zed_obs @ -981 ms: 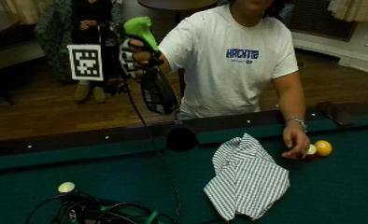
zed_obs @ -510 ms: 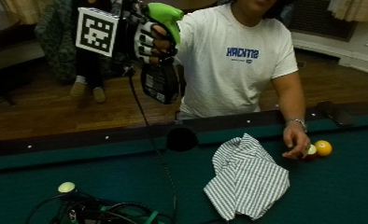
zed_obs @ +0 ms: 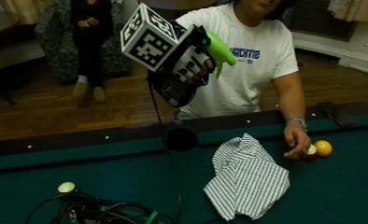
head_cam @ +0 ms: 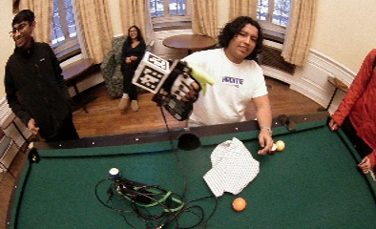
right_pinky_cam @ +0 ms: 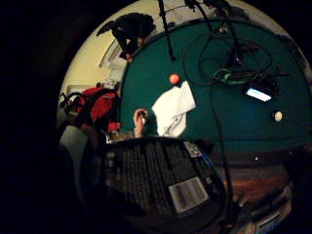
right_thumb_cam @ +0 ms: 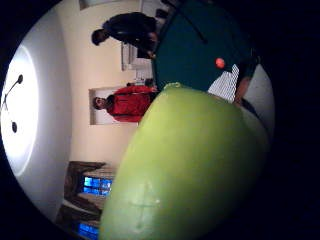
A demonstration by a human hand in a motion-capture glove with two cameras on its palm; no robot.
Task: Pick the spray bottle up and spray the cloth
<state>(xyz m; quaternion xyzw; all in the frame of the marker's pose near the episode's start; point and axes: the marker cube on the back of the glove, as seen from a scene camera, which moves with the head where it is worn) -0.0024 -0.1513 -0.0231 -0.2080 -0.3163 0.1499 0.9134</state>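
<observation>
Pickup done: right hand (zed_obs: 193,65) wraps the bottle (zed_obs: 199,63) by its neck, held high. Cloth (zed_obs: 247,177) lies on the table (zed_obs: 352,186), well below and ahead of the hand. Spraying not yet visible; aim and trigger left.

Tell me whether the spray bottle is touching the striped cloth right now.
Apart. The outside view shows the spray bottle held up in the gloved right hand at chest height, while the striped cloth lies on the green table below.

right hand (zed_obs: 193,67) raised at chest height | fingers curled, gripping
</observation>
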